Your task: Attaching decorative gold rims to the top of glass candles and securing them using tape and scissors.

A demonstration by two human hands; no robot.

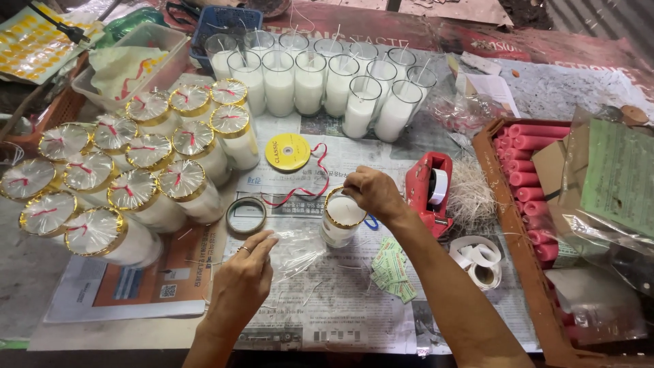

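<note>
My right hand (370, 193) rests its fingertips on the rim of a white candle in a glass with a gold band (342, 217), standing on newspaper in the middle of the table. My left hand (240, 281) pinches a sheet of clear plastic film (294, 251) that lies just left of that glass. A thin red ribbon (310, 192) trails from a yellow spool (287, 151) toward the glass.
Several wrapped gold-rimmed candles (129, 180) crowd the left. Unwrapped glass candles (320, 85) stand in rows at the back. A red tape dispenser (429, 189), a tape roll (246, 215), green labels (392, 269), white tape rings (479, 259) and a tray of pink candles (531, 177) lie around.
</note>
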